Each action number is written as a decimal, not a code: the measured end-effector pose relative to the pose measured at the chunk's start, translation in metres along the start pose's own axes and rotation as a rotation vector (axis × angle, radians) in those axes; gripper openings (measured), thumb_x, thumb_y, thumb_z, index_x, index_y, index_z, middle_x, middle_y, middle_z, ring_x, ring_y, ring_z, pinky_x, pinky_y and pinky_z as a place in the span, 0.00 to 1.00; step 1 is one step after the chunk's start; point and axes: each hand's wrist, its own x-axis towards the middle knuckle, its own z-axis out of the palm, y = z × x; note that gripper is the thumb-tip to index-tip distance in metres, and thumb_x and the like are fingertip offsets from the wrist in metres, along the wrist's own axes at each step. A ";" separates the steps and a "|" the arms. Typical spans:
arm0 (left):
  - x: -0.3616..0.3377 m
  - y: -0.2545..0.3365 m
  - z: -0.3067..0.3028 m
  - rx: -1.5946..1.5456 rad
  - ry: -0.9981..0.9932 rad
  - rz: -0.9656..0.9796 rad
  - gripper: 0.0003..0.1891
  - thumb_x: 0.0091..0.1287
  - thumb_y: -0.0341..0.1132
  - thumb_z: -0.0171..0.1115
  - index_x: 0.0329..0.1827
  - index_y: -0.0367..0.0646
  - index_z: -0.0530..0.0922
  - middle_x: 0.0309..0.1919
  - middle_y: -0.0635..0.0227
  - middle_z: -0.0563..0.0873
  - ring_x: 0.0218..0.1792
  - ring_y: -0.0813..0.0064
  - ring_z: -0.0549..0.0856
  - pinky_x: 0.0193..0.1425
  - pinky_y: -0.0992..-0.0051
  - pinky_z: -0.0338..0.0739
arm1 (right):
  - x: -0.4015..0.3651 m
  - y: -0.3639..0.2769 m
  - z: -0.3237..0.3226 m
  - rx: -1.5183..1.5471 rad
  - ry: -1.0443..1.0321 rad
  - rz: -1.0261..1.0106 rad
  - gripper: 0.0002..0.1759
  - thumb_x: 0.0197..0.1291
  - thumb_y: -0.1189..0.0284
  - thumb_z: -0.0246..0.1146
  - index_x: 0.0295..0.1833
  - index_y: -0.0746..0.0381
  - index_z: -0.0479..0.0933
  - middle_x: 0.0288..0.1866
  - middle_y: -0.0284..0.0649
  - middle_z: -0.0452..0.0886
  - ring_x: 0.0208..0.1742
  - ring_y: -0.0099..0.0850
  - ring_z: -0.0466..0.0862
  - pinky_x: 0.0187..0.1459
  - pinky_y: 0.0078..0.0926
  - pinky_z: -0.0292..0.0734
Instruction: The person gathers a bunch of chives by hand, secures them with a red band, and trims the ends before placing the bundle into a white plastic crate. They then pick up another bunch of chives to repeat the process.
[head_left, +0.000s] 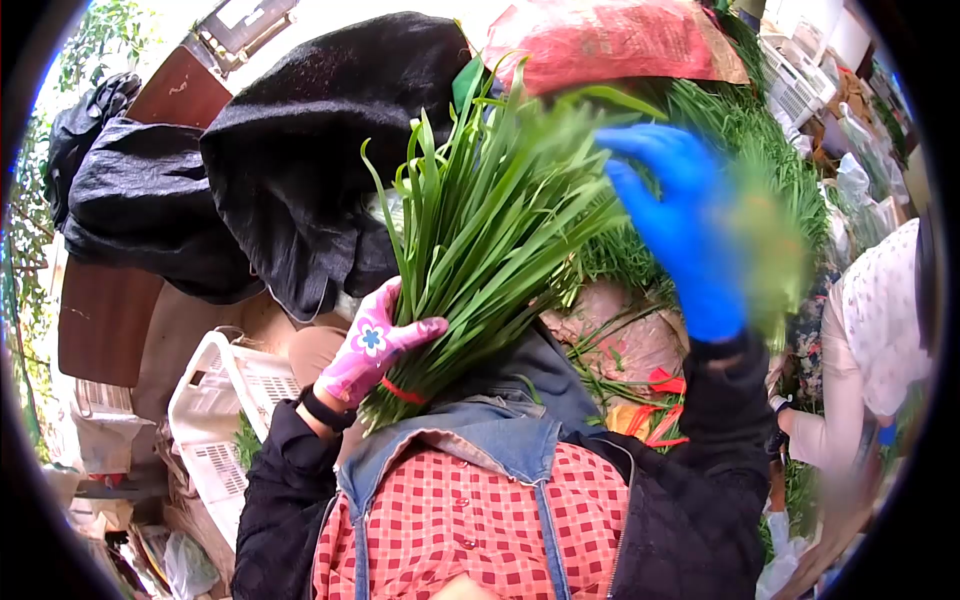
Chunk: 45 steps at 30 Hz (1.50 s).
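My left hand (372, 345) is shut tight around the bunch of green leaves (480, 230) held up by my chest and already tied with a red band (402, 392), my right hand (680, 230) is wide open and holds nothing, and I think the big green pile (760, 140) is left to do.

The left hand (375, 350) wears a pink glove printed with a blue-and-white flower, and the right hand (680, 235) a plain bright blue one. The leaf bundle (480, 230) is green, its band (402, 392) red. The shirt (470, 520) is red-and-white check under blue denim (500, 440). The cloth (300, 150) is black and the crate (225, 400) white.
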 end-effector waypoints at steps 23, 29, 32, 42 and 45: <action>-0.007 0.000 -0.004 0.869 -0.111 0.566 0.33 0.50 0.20 0.69 0.64 0.37 0.74 0.46 0.56 0.80 0.48 0.58 0.82 0.55 0.66 0.76 | -0.067 0.027 -0.017 0.577 0.073 0.959 0.17 0.68 0.64 0.58 0.36 0.65 0.85 0.27 0.32 0.84 0.27 0.21 0.78 0.39 0.20 0.75; -0.023 -0.032 0.036 1.465 -0.231 0.846 0.40 0.45 0.31 0.70 0.69 0.50 0.76 0.47 0.68 0.80 0.48 0.62 0.79 0.54 0.62 0.71 | -0.129 0.039 -0.085 0.204 -0.262 0.705 0.25 0.74 0.55 0.58 0.49 0.69 0.85 0.39 0.42 0.89 0.39 0.29 0.87 0.48 0.29 0.80; -0.024 -0.042 0.048 1.479 -0.257 0.984 0.33 0.52 0.32 0.65 0.67 0.55 0.79 0.49 0.73 0.80 0.47 0.68 0.79 0.51 0.66 0.72 | -0.141 0.026 -0.113 0.069 -0.182 0.605 0.20 0.75 0.62 0.58 0.52 0.70 0.83 0.43 0.42 0.89 0.43 0.28 0.87 0.50 0.27 0.80; -0.017 -0.050 0.068 1.442 -0.489 1.139 0.29 0.58 0.38 0.58 0.67 0.69 0.78 0.60 0.69 0.82 0.48 0.73 0.81 0.50 0.67 0.73 | -0.141 -0.043 -0.120 0.388 -0.213 0.747 0.12 0.73 0.73 0.59 0.50 0.68 0.85 0.43 0.40 0.87 0.45 0.28 0.87 0.49 0.25 0.81; -0.017 -0.053 0.068 1.431 -0.452 1.107 0.29 0.60 0.38 0.58 0.68 0.67 0.77 0.61 0.67 0.82 0.50 0.71 0.82 0.51 0.66 0.74 | -0.142 -0.066 -0.115 0.446 -0.259 0.743 0.11 0.70 0.76 0.61 0.52 0.67 0.84 0.44 0.40 0.87 0.45 0.28 0.87 0.49 0.25 0.81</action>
